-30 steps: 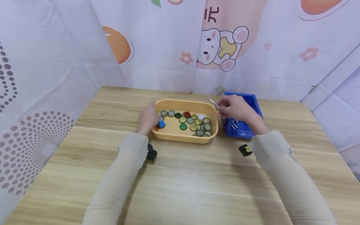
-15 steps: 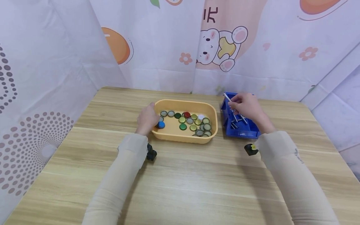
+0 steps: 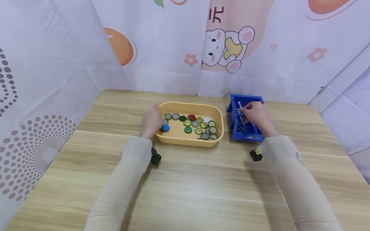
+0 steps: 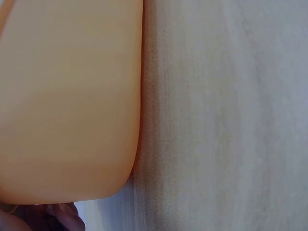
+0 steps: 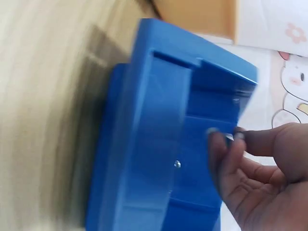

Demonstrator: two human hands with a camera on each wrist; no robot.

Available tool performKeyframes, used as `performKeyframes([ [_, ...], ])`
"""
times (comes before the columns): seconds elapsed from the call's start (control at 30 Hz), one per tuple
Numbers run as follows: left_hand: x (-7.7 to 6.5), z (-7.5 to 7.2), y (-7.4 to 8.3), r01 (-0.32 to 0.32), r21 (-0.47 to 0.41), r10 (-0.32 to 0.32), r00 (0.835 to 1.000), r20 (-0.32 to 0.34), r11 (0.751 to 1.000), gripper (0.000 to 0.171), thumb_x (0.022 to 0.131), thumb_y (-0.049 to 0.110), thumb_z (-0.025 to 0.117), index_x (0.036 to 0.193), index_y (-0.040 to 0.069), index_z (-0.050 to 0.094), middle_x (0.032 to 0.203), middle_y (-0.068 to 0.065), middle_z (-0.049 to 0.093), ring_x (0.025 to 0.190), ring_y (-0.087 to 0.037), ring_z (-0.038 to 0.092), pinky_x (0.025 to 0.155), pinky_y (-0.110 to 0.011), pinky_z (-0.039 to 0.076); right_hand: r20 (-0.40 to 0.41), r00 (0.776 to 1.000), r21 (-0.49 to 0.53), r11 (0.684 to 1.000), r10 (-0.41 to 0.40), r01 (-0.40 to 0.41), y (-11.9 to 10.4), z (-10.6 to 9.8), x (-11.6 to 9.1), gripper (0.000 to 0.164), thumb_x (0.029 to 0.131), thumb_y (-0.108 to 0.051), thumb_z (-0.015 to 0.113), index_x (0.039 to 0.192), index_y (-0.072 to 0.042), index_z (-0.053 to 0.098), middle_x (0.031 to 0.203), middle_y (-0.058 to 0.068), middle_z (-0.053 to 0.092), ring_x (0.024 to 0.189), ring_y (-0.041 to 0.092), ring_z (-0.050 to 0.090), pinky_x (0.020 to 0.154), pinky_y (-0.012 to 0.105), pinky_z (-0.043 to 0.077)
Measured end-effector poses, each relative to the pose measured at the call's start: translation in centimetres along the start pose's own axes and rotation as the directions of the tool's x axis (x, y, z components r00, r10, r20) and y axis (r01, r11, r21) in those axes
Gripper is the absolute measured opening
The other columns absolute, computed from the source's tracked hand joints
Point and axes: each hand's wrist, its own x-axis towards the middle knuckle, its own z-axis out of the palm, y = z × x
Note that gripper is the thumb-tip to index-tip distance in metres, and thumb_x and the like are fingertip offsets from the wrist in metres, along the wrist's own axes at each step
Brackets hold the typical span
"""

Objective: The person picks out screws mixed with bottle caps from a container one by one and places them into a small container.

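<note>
In the head view, my left hand grips the left end of a yellow-orange plastic tray. Bottle caps in gold, green, red, blue and silver lie inside the tray. The left wrist view has the tray's outer wall close up, with curled fingertips at its lower corner. My right hand is at a blue plastic bin, thumb and fingertips pinching a silver bolt. Fingers hide most of that bolt in the right wrist view. More bolts lie in the bin.
Tray and bin stand side by side, a narrow gap between them, toward the back of a wooden table. A printed curtain hangs right behind the table's back edge. Small black devices sit at both wrists.
My right hand has carried the bolt from the tray's right rim across to the blue bin, then lowered it inside. The left hand stays on the tray.
</note>
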Motion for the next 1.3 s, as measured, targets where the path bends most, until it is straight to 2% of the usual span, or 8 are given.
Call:
performKeyframes([
  [0.17, 0.1, 0.0, 0.1, -0.004, -0.003, 0.004, 1.0, -0.004, 1.0, 0.054, 0.093, 0.01, 0.053, 0.146, 0.009, 0.043, 0.132, -0.019, 0.061, 0.104, -0.035, 0.063, 0.081, -0.048, 0.051, 0.012, 1.0, -0.043, 0.999, -0.016, 0.016, 0.2, 0.4, 0.1, 0.037, 0.101, -0.023, 0.051, 0.113, 0.01, 0.064, 0.085, 0.02, 0.073, 0.067, 0.016, 0.069, 0.086, 0.051, 0.053],
  [0.33, 0.2, 0.1, 0.1, -0.001, 0.0, 0.001, 1.0, -0.004, 1.0, 0.053, 0.093, 0.01, 0.053, 0.145, 0.008, 0.044, 0.131, -0.019, 0.061, 0.103, -0.035, 0.064, 0.08, -0.048, 0.052, -0.001, 0.999, -0.053, 0.998, -0.044, 0.044, 0.2, 0.4, 0.1, 0.037, 0.1, -0.019, 0.048, 0.114, 0.01, 0.065, 0.09, 0.022, 0.073, 0.07, 0.02, 0.071, 0.085, 0.052, 0.054],
  [0.5, 0.2, 0.1, 0.2, 0.001, 0.01, -0.001, 1.0, -0.007, 1.0, 0.053, 0.093, 0.011, 0.053, 0.145, 0.009, 0.044, 0.13, -0.019, 0.062, 0.102, -0.035, 0.064, 0.078, -0.047, 0.052, -0.021, 0.999, -0.051, 0.998, -0.05, 0.048, 0.4, 0.3, -0.1, 0.037, 0.099, -0.019, 0.047, 0.114, 0.009, 0.066, 0.095, 0.024, 0.072, 0.072, 0.021, 0.071, 0.071, 0.039, 0.055],
  [0.67, 0.2, 0.0, 0.2, 0.0, 0.004, 0.0, 1.0, -0.004, 1.0, 0.054, 0.093, 0.01, 0.054, 0.146, 0.009, 0.043, 0.13, -0.019, 0.062, 0.103, -0.035, 0.063, 0.079, -0.048, 0.052, -0.02, 0.999, -0.029, 0.999, -0.043, 0.042, 0.8, 0.1, -0.2, 0.038, 0.1, -0.02, 0.046, 0.116, 0.01, 0.064, 0.097, 0.025, 0.07, 0.073, 0.022, 0.07, 0.061, 0.026, 0.048],
  [0.9, 0.2, 0.1, 0.2, 0.0, 0.002, 0.0, 1.0, 0.014, 1.0, 0.057, 0.092, 0.01, 0.053, 0.148, 0.009, 0.041, 0.134, -0.019, 0.06, 0.107, -0.036, 0.062, 0.082, -0.049, 0.051, -0.07, 0.995, -0.032, 0.997, -0.07, 0.068, 1.1, -0.1, -0.3, 0.036, 0.099, -0.019, 0.048, 0.109, 0.01, 0.065, 0.085, 0.021, 0.071, 0.066, 0.021, 0.069, 0.057, 0.025, 0.045],
  [1.03, 0.2, -0.1, 0.2, 0.008, 0.003, -0.008, 0.999, 0.044, 1.0, 0.059, 0.093, 0.01, 0.052, 0.149, 0.01, 0.037, 0.132, -0.019, 0.06, 0.101, -0.035, 0.062, 0.076, -0.043, 0.048, -0.097, 0.991, -0.028, 0.995, -0.093, 0.09, 1.2, -0.3, -0.3, 0.035, 0.1, -0.021, 0.047, 0.105, 0.008, 0.066, 0.079, 0.017, 0.07, 0.063, 0.016, 0.065, 0.058, 0.026, 0.043],
  [1.17, 0.2, -0.2, 0.2, 0.008, -0.016, -0.007, 0.997, 0.076, 1.0, 0.059, 0.093, 0.009, 0.051, 0.149, 0.009, 0.034, 0.13, -0.021, 0.059, 0.095, -0.034, 0.062, 0.072, -0.039, 0.046, -0.09, 0.984, -0.032, 0.988, -0.154, 0.151, 1.5, -0.5, -0.4, 0.035, 0.101, -0.023, 0.048, 0.109, 0.006, 0.065, 0.086, 0.02, 0.07, 0.066, 0.017, 0.065, 0.058, 0.025, 0.043],
  [1.3, 0.2, -0.4, -0.1, -0.01, -0.072, 0.017, 0.994, 0.105, 0.997, 0.054, 0.094, 0.01, 0.049, 0.145, 0.005, 0.035, 0.132, -0.02, 0.057, 0.098, -0.032, 0.059, 0.077, -0.038, 0.048, -0.077, 0.979, -0.014, 0.982, -0.186, 0.186, 1.8, -0.9, -0.5, 0.037, 0.102, -0.025, 0.048, 0.113, 0.007, 0.063, 0.095, 0.025, 0.07, 0.07, 0.019, 0.066, 0.059, 0.022, 0.045],
])
